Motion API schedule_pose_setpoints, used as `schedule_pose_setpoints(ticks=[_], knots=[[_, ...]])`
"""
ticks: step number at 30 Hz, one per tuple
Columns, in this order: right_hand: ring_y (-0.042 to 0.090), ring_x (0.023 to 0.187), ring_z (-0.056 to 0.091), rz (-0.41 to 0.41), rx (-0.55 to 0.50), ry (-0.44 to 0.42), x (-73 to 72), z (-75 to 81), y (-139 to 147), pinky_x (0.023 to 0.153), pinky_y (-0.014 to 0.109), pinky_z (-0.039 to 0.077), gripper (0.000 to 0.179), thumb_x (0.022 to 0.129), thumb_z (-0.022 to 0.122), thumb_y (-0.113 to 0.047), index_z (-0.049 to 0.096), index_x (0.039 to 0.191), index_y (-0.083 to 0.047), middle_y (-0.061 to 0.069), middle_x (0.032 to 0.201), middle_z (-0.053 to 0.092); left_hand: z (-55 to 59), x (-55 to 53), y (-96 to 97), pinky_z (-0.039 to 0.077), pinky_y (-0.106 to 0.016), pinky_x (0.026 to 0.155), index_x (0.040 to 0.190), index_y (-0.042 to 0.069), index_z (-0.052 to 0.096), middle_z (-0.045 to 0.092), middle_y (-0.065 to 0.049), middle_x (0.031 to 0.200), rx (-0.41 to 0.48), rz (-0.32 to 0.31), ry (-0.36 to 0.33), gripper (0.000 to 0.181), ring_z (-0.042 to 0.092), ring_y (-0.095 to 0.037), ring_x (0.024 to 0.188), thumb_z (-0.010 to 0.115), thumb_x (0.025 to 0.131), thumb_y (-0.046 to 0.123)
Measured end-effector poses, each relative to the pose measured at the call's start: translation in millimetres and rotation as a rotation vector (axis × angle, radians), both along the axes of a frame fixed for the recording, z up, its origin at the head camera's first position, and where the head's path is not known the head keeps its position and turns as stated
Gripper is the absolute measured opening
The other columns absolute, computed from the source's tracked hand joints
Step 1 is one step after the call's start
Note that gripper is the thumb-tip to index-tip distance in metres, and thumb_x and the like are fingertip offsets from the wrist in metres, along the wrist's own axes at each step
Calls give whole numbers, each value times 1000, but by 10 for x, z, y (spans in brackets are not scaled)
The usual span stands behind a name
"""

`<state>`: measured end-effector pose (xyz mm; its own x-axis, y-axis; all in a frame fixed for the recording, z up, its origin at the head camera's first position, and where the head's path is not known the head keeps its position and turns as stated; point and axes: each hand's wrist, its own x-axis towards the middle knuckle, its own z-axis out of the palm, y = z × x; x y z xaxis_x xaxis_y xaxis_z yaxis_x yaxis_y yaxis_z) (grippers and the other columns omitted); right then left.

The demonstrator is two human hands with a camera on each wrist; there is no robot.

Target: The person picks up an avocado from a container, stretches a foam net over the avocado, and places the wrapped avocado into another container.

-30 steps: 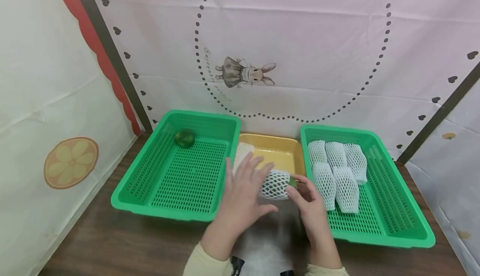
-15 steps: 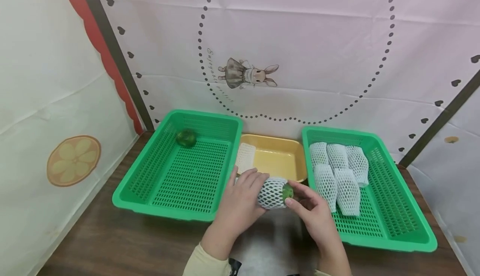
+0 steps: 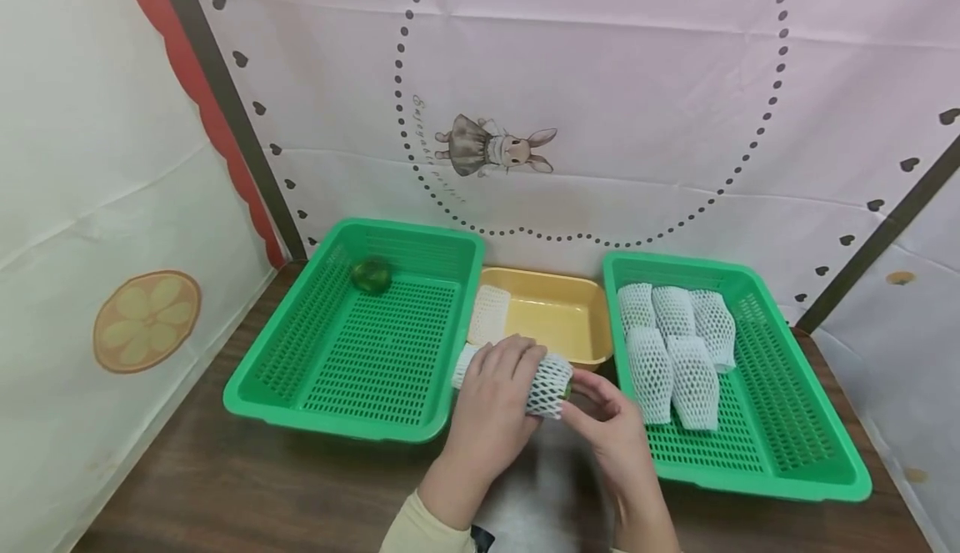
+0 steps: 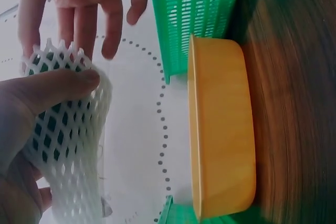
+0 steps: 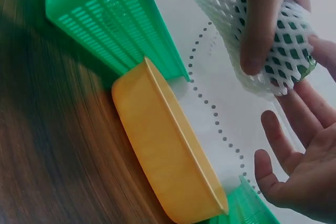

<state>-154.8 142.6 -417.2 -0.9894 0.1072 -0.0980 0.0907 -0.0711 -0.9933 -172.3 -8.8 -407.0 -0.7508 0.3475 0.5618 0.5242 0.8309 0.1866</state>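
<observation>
Over the table, in front of the yellow tray, a white foam net sleeve (image 3: pixel 550 386) encloses a green fruit (image 5: pixel 307 70). My left hand (image 3: pixel 495 403) grips the sleeve round its middle, thumb on one side in the left wrist view. At the sleeve's right end, my right hand (image 3: pixel 615 436) pinches the covered fruit between thumb and fingers; its other fingers spread loose in the right wrist view. Only a bit of green shows at that end. The sleeve's left end sticks out past my left hand, slack and narrower.
A green basket (image 3: pixel 375 344) on the left holds one dark green fruit (image 3: pixel 371 276). The yellow tray (image 3: pixel 558 328) holds a flat foam net (image 3: pixel 490 311). In the right green basket (image 3: pixel 780 419) lie several net-wrapped pieces (image 3: pixel 693 382). A printed cloth (image 3: pixel 637 103) hangs behind.
My left hand went from spread fingers to gripping the sleeve. The sleeve now covers more of the fruit's right end, and the right hand has shifted slightly left and down with it.
</observation>
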Motion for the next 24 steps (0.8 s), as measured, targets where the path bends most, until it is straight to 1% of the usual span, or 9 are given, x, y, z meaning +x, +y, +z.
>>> schedule_pose_setpoints(ticks=[5, 8, 11, 13, 14, 16, 19, 21, 24], knots=[[16, 89, 61, -7, -52, -20, 16, 2, -29, 72, 25, 49, 45, 80, 66, 5, 54, 123, 8, 6, 103, 65, -3, 36, 71, 35, -47, 98, 115, 11, 56, 54, -6, 118, 0, 11, 22, 62, 44, -25, 121, 86, 62, 20], [12, 89, 61, 9, -70, -12, 28, 4, -56, 74, 24, 49, 45, 82, 62, 8, 50, 125, 12, 9, 107, 64, -11, 60, 119, 34, -47, 98, 113, 12, 58, 55, -4, 115, -16, 13, 50, 58, 44, -25, 119, 84, 62, 14], [10, 91, 59, 25, -40, 1, 40, -5, -85, 75, 24, 49, 41, 81, 60, 10, 51, 121, 16, 14, 110, 61, -18, 91, 184, 35, -48, 96, 109, 16, 61, 58, -1, 112, -49, 9, 97, 45, 47, -23, 116, 76, 67, 7], [10, 92, 57, 18, -11, -3, 44, -7, -95, 75, 24, 48, 39, 81, 60, 9, 53, 119, 15, 13, 109, 61, -10, 119, 220, 35, -49, 96, 110, 18, 62, 59, 0, 113, -70, -11, 105, 45, 48, -23, 116, 74, 68, 8], [10, 92, 57, 13, -6, -9, 46, -7, -95, 74, 24, 48, 38, 81, 60, 9, 54, 118, 15, 12, 107, 61, -2, 135, 225, 34, -49, 96, 112, 20, 61, 58, 0, 115, -81, -21, 92, 46, 47, -23, 117, 74, 69, 13], [11, 92, 55, 17, -8, -15, 47, -6, -84, 74, 25, 47, 38, 82, 60, 9, 53, 118, 14, 10, 106, 60, 32, 165, 202, 31, -51, 98, 120, 23, 57, 54, -2, 123, -86, -40, 27, 59, 44, -24, 121, 80, 66, 23], [11, 100, 53, 31, -52, -26, 42, 9, -46, 79, 24, 45, 39, 86, 57, 5, 50, 124, 11, 6, 111, 59, 101, 191, 88, 24, -55, 101, 129, 27, 49, 47, -3, 131, -72, -27, -79, 84, 37, -25, 126, 87, 55, 40], [11, 104, 52, 43, -80, -27, 40, 20, -18, 82, 24, 44, 40, 88, 55, 2, 48, 126, 11, 4, 113, 59, 142, 190, 1, 22, -57, 101, 128, 27, 49, 47, -2, 130, -54, -16, -103, 85, 38, -24, 125, 87, 54, 40], [11, 108, 50, 53, -93, -19, 45, 30, 13, 84, 24, 42, 39, 89, 53, 1, 47, 127, 11, 0, 112, 59, 163, 176, -82, 25, -57, 100, 124, 26, 52, 52, 0, 122, -47, -28, -94, 76, 45, -20, 117, 86, 58, 39]])
